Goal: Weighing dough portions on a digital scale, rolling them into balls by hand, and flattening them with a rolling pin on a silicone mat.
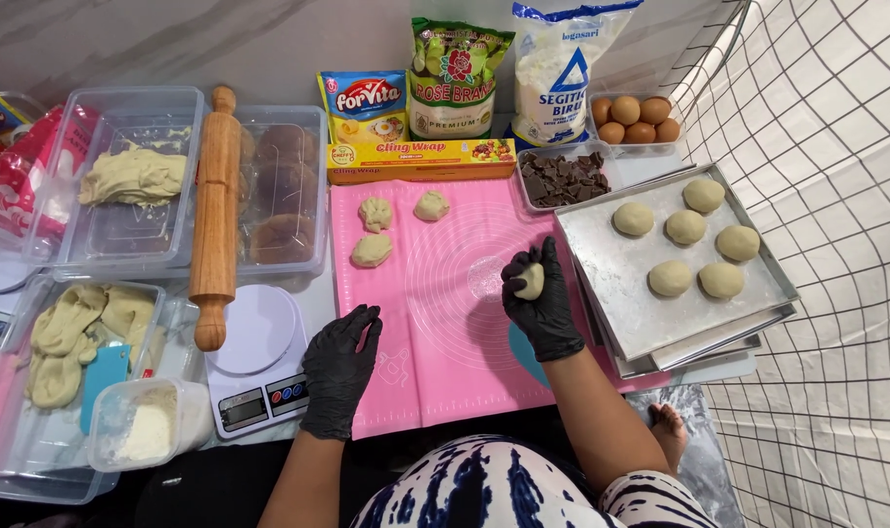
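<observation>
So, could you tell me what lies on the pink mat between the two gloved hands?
In the head view, only bare pink mat lies between the left hand and the right hand, which holds a dough ball.

A pale, rounded dough ball is sitting cupped in black-gloved fingers, raised above the pink mat, mostly hidden, only its smooth upper face showing.
</observation>
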